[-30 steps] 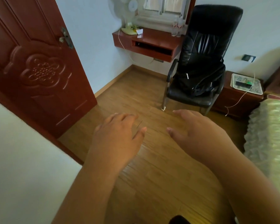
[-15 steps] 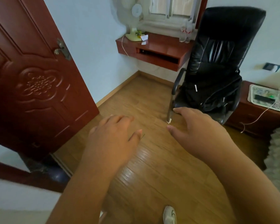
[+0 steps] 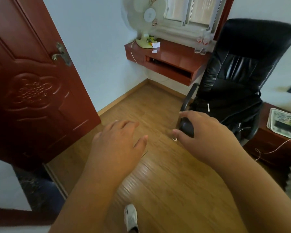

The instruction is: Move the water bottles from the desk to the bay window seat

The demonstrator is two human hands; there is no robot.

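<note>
Two clear water bottles [image 3: 201,45] with red-and-white labels stand at the back right of the red wall-mounted desk [image 3: 173,56], under the window. A black chair back partly hides them. My left hand [image 3: 118,142] is held out in front of me over the wooden floor, fingers relaxed, empty. My right hand [image 3: 203,133] is also held out, fingers loosely spread, empty, in front of the chair's armrest. Both hands are far from the bottles.
A black leather office chair [image 3: 238,78] stands between me and the desk's right end. An open red-brown door [image 3: 32,91] is on the left. A white fan [image 3: 148,19] sits on the desk. A nightstand with a tray [image 3: 284,121] is at right.
I have walked through the doorway into the room; the desk, chair and bottles are nearer and larger. Both hands stay held out in front, empty.
</note>
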